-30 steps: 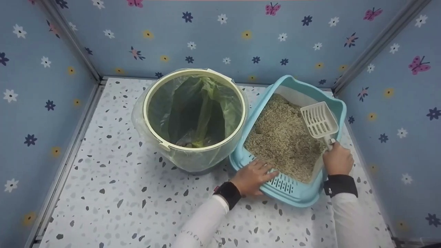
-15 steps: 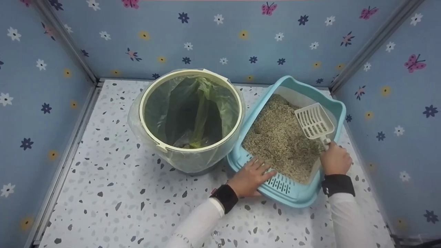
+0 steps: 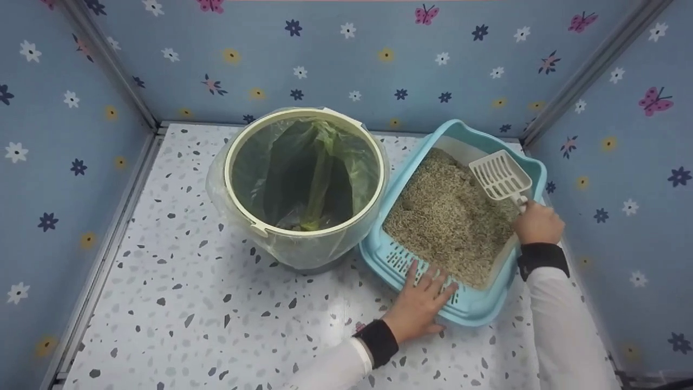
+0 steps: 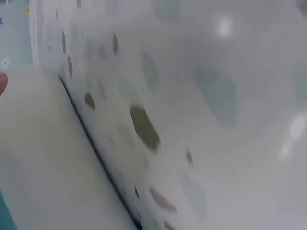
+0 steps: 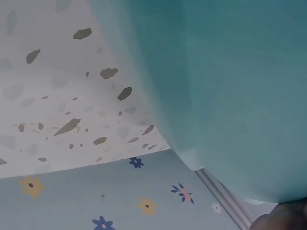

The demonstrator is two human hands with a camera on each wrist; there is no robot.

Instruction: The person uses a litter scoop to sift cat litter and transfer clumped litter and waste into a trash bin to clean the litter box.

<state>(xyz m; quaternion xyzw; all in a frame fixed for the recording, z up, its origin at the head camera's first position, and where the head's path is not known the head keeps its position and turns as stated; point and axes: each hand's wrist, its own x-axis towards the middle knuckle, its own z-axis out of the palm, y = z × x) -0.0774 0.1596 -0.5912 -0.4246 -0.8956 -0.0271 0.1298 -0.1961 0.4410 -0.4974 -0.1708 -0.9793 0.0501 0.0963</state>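
Nearest me the left hand (image 3: 421, 303) lies flat, fingers spread, steadying the litter tray's (image 3: 468, 306) slotted front lip, while farther back the right hand (image 3: 537, 222) grips the light, stiff plastic scoop (image 3: 499, 176) by its handle, over loose, shifting litter (image 3: 446, 216).

Setting, as I read it from my remote station: a staged pet-care booth, not a real room. Evidence I log: three blue wall panels (image 3: 346, 59) printed with flowers and butterflies, joined at the corners by metal strips (image 3: 590, 70); a speckled terrazzo-pattern floor sheet (image 3: 178, 303); a blue cat litter tray (image 3: 476, 311) filled with granules; a white slotted scoop (image 3: 501, 176); a pale bin (image 3: 303, 230) lined with a green bag.
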